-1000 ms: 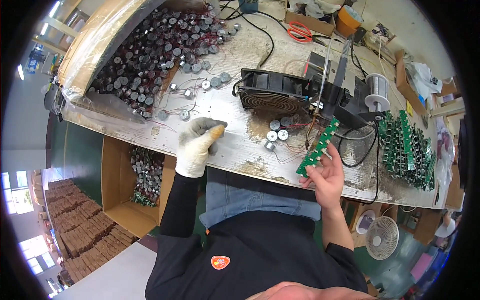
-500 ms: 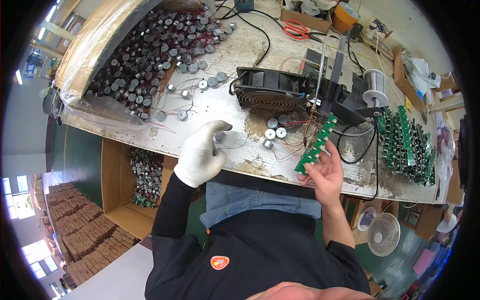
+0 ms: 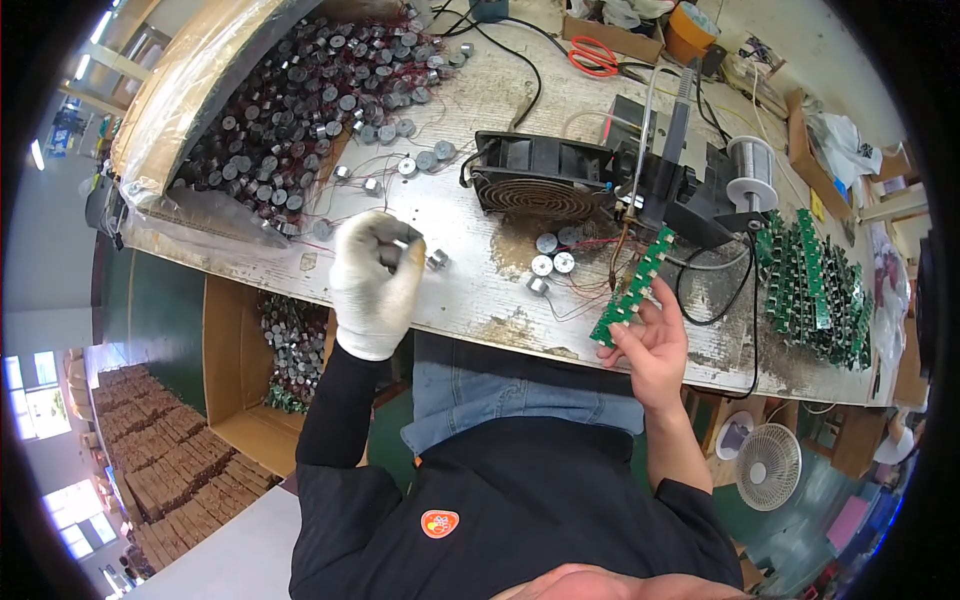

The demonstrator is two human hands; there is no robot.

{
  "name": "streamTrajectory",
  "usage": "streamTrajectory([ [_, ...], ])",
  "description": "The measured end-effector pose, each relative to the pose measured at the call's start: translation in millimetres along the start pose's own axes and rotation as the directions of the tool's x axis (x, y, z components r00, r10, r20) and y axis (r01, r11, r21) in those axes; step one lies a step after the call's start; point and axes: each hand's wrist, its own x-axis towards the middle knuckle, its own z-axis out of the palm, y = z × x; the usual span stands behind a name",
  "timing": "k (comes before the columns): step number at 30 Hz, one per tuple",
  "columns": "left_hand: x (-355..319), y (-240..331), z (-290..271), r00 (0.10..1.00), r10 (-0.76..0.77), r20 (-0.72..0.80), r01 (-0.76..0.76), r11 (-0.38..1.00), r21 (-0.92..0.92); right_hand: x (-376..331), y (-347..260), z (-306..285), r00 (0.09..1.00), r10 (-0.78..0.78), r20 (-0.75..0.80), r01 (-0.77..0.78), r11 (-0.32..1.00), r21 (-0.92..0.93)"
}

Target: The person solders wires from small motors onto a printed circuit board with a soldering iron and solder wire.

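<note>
My left hand (image 3: 374,282), in a white work glove, is curled over the worn workbench (image 3: 470,290) and grips a small round metal part with thin red wires; another such part (image 3: 437,260) lies just right of it. My bare right hand (image 3: 650,345) pinches the lower end of a long green circuit board strip (image 3: 632,285), held tilted up toward the black soldering stand (image 3: 672,185). Three round metal parts (image 3: 550,262) with red wires lie between the hands.
A large heap of round wired parts (image 3: 290,100) fills the bench's far left. A black fan (image 3: 535,185) sits mid-bench, a solder spool (image 3: 752,165) to its right, stacked green boards (image 3: 815,290) at far right. Red scissors (image 3: 595,55) lie at the back. A small white fan (image 3: 768,465) stands on the floor.
My gloved left hand has drawn back slightly from the bench and closed around a round wired part. The right hand keeps the green board strip in nearly the same place.
</note>
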Motion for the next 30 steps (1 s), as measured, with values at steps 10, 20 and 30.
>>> streamTrajectory([
  [10, 7.3, -14.6, 4.7, 0.879, -0.418, 0.230, 0.446, 0.549, -0.707, 0.7, -0.7, -0.3, 1.000, 0.007, 0.010, -0.007, 1.000, 0.008],
  [20, -5.3, 11.0, 24.9, 0.978, 0.172, 0.115, -0.188, 0.971, 0.148, -0.4, -0.9, -0.7, 1.000, 0.009, 0.002, -0.009, 1.000, 0.013],
  [30, -9.3, 10.7, 22.7, 0.987, 0.083, 0.138, -0.090, 0.995, 0.047, -1.1, 0.6, -3.4, 1.000, 0.001, 0.017, -0.002, 0.999, 0.045],
])
